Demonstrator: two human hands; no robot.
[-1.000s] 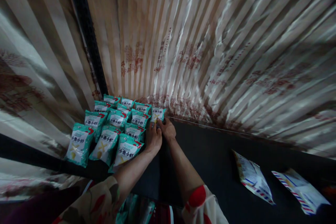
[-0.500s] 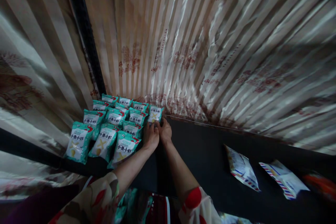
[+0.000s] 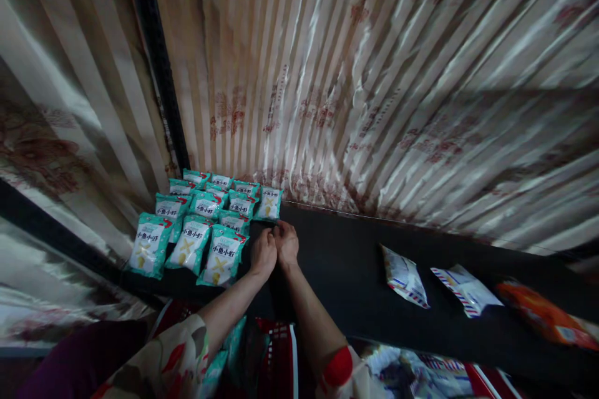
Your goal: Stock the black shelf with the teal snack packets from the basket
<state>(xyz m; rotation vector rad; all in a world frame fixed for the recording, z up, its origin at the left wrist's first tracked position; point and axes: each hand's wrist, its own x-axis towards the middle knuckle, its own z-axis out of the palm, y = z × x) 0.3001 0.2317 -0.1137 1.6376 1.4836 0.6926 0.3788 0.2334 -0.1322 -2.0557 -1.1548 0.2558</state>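
Observation:
Several teal-and-white snack bags (image 3: pixel 222 255) stand in close rows at the left end of a black shelf (image 3: pixel 337 249). One snack bag (image 3: pixel 269 203) stands at the back right of the group, against the lined back wall. Just in front of that bag, my left hand (image 3: pixel 263 254) and my right hand (image 3: pixel 286 243) are side by side, nearly touching. Fingers on both hands are curled in, and no bag shows between them. The fingertips are partly hidden.
Two white packets (image 3: pixel 406 275) with striped edges lie on the shelf to the right, past them an orange packet (image 3: pixel 545 312). Below the front edge are a red basket (image 3: pixel 277 358) with teal bags and more packets (image 3: pixel 421 371). A dark post (image 3: pixel 156 62) rises at the back left.
Both hands have drawn back towards me from the rightmost teal bag, which now stands by itself with its front uncovered. The view has shifted, bringing more of the orange packet in.

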